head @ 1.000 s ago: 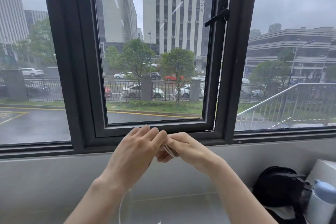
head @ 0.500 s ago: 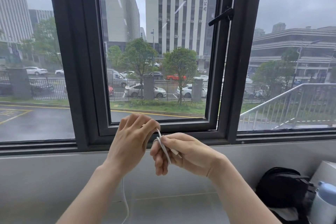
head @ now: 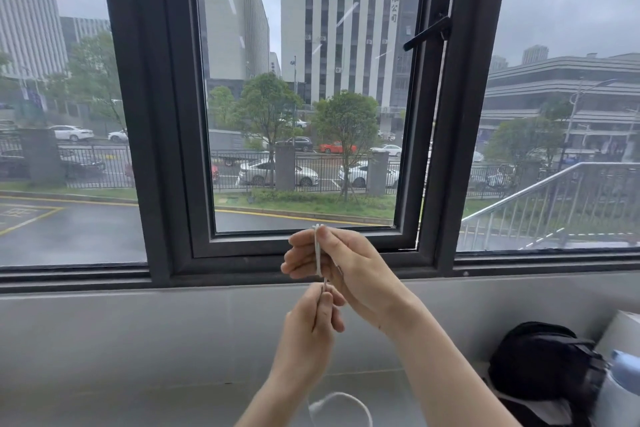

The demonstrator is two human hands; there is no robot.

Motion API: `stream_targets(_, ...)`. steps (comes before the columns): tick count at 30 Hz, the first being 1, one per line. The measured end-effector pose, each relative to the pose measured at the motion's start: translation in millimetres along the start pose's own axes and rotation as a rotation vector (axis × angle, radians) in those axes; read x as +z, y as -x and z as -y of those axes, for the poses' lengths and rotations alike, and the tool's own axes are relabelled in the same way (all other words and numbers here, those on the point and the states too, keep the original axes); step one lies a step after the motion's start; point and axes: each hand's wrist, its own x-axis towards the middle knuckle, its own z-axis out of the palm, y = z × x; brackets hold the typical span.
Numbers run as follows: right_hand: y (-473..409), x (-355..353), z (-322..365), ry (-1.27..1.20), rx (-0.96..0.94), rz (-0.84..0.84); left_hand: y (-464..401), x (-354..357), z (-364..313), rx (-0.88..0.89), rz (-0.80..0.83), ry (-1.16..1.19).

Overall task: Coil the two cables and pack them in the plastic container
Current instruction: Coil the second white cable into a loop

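Observation:
A thin white cable point(head: 317, 250) is wrapped in loops around the fingers of my right hand point(head: 343, 267), which is raised in front of the window frame and closed on the coil. Just below it, my left hand point(head: 310, 329) pinches the cable's free strand. The slack hangs down behind my left wrist and curls into a loop point(head: 341, 400) near the bottom edge. The second cable and the plastic container are out of view.
A black-framed window point(head: 304, 246) with a handle point(head: 427, 33) fills the upper view above a grey sill and wall. At the bottom right sit a black bag point(head: 543, 360), a white box point(head: 623, 329) and a pale blue-capped bottle point(head: 623, 381).
My left hand has dropped from beside the right hand to below it, drawing the strand down. My right hand rose slightly with more cable wound on its fingers.

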Motion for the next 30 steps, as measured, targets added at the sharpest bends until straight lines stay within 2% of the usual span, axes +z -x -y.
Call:
stream_targets(4,-4.2,-15.2,-5.4,0.176,-0.050,-0.140,13.1,-5.5,3.8,0.015,-0.020,-0.269)
stream_targets(7,-3.3,-28.6,-9.2,0.316,-0.023,-0.208,15.8,-18.3,-10.8,0.100,-0.070,-0.614)
stream_targets(11,0.5,-34.9,-15.7,0.531,0.034,-0.245,10.0,-37.0,-35.5,0.380,-0.112,-0.973)
stream_targets(14,5.2,-35.5,-15.1,0.641,0.090,-0.196,-2.5,-48.2,-39.8,0.654,-0.130,-1.095)
stream_targets(17,11.8,-29.3,-9.5,0.646,0.177,-0.042,-16.3,-59.8,-46.2,0.770,-0.089,-1.090)
stream_targets(23,20.4,-24.2,-1.3,0.271,0.310,0.121,-37.8,-82.1,-47.4,0.877,-0.046,-1.113)
stream_targets(27,23.2,-17.5,7.5,0.156,0.278,0.242,-39.1,-81.5,-37.5,0.870,-0.134,-0.898)
stream_targets(30,24.4,-13.0,13.3,0.088,0.233,0.262,-39.5,-72.5,-20.2,0.706,-0.217,-0.632)
